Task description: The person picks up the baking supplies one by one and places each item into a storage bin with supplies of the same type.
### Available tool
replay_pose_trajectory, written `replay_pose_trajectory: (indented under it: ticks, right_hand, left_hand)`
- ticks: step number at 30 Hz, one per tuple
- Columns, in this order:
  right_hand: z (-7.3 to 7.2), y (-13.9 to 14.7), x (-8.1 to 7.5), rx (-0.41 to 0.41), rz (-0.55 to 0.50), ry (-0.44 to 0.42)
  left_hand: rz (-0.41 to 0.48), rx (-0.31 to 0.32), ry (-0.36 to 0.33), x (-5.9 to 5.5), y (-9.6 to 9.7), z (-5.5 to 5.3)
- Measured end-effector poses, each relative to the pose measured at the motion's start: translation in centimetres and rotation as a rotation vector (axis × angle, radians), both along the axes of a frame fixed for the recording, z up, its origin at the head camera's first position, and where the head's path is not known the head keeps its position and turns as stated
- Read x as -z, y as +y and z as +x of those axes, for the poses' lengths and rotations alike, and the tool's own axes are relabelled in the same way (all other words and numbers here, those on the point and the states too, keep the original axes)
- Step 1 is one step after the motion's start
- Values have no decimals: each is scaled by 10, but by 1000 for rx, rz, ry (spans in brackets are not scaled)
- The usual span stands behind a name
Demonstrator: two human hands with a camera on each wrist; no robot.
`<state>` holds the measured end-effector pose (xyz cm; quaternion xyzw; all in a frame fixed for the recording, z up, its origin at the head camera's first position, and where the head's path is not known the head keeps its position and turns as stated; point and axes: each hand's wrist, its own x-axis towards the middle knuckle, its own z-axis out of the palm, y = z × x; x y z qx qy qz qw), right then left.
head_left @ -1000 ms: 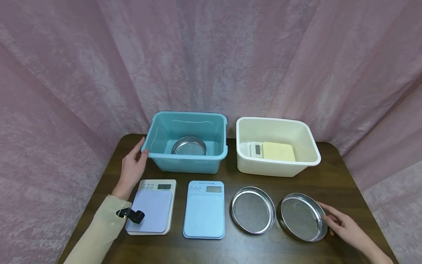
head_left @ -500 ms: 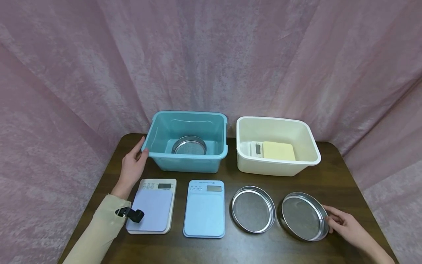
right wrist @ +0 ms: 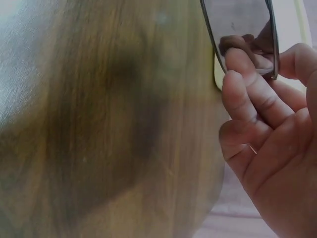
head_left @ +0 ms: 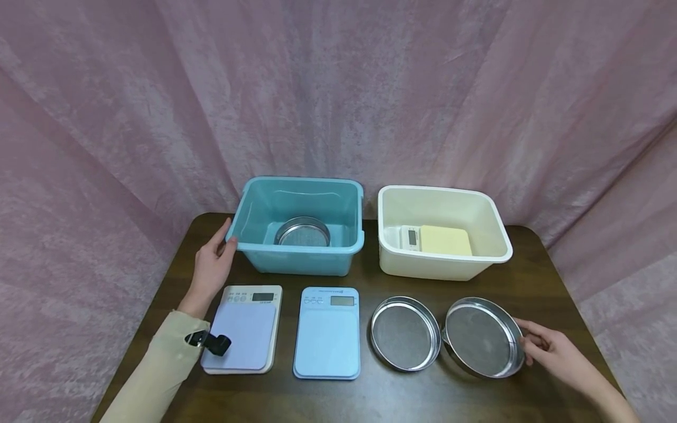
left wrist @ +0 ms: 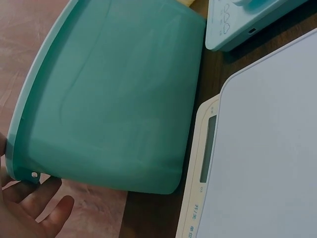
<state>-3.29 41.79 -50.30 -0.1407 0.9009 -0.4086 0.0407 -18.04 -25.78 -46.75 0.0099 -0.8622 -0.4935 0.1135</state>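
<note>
Shifted toward its neighbour since a second earlier and seemingly lifted, the right sieve [head_left: 481, 338] was pinched at its outer edge by the right hand [head_left: 554, 351], likely the handiest hold. Left of it lay the other sieve [head_left: 405, 335], then the blue scale [head_left: 328, 343] and lilac scale [head_left: 246, 329], spaced perhaps for easy reach. Beyond, the left hand [head_left: 208, 271] gripped a near corner of the blue tub [head_left: 296, 258], probably steadying it, beside the white tub [head_left: 433, 267].

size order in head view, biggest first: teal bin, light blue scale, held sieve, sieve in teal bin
Teal bin
Light blue scale and held sieve: too alike to rank
Sieve in teal bin, partly hidden
</note>
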Motion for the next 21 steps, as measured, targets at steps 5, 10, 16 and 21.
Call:
replay_pose_trajectory:
  ticks: [5, 10, 16, 21]
  right_hand:
    - [-2, -8, -10, 33, 36, -1]
    - [-4, -14, -20, 26, 39, 33]
    - [-8, -21, -31, 27, 46, 27]
    - [-11, -28, -40, 61, 84, 4]
  left_hand:
    - [-9, 6, 16, 0, 1, -1]
    - [-7, 3, 23, 1, 2, -1]
    - [1, -4, 17, 3, 1, 0]
    - [2, -8, 18, 3, 0, 0]
